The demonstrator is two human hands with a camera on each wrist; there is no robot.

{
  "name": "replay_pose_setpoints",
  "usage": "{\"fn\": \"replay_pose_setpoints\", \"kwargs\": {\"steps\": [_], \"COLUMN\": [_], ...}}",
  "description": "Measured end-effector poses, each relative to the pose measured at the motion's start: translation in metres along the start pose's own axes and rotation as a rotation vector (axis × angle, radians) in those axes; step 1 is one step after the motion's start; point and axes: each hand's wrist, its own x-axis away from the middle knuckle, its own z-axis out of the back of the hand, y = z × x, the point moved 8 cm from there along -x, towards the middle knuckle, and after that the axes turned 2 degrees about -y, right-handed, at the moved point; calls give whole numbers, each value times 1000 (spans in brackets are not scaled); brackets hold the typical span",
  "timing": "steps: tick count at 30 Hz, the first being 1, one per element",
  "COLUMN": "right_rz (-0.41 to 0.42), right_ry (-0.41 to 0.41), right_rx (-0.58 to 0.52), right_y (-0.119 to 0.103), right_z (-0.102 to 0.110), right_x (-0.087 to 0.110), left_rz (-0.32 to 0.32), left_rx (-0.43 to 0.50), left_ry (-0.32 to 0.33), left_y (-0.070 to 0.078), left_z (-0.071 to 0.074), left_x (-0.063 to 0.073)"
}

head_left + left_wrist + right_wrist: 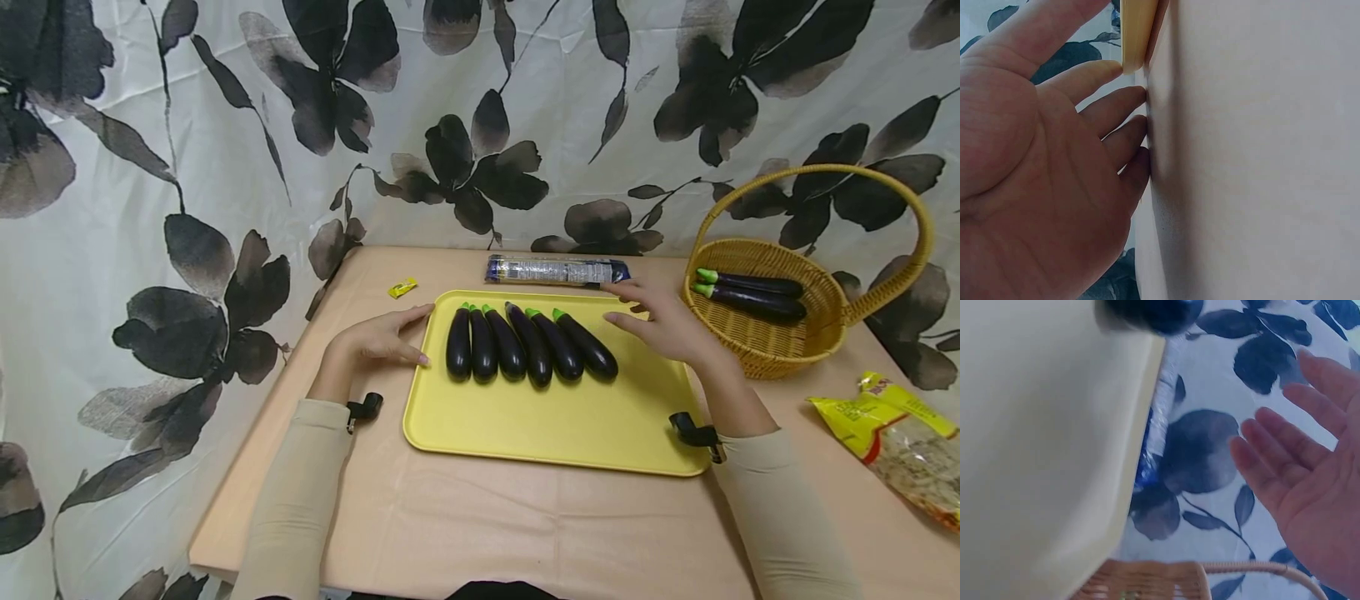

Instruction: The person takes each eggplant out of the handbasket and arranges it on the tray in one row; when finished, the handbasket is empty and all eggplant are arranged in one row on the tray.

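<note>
Several dark purple eggplants (528,343) with green stem ends lie side by side in a row on the yellow tray (540,425). My left hand (375,343) is at the tray's left edge, fingers spread, and in the left wrist view a fingertip meets the tray's rim (1137,37). Over the right part of the tray hovers my right hand (663,321), fingers extended and holding nothing. The right wrist view shows that hand (1322,462) raised above the tray's edge, with a blurred eggplant (1154,312) at the top.
A wicker basket (780,362) with a tall handle holds two eggplants (753,296) on the right. Behind the tray lies a long blue package (555,270). A small yellow packet (402,287) sits at back left, a yellow bag (900,442) at far right. Floral cloth hangs behind.
</note>
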Motion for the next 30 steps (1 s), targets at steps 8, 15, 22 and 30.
{"fn": "replay_pose_setpoints", "kwargs": {"steps": [8,15,22,30], "right_rz": [-31,-56,-128,-211], "right_ry": [240,379,391,372], "right_rx": [-16,47,62,69], "right_y": [5,15,34,59], "right_z": [43,70,82,92], "right_x": [18,33,42,43], "left_rz": [7,11,11,12], "left_rx": [1,9,-11,-35], "left_ry": [2,3,3,7], "left_y": [0,1,0,-3], "left_z": [-1,-1,-1,0], "left_x": [0,0,-1,0]}}
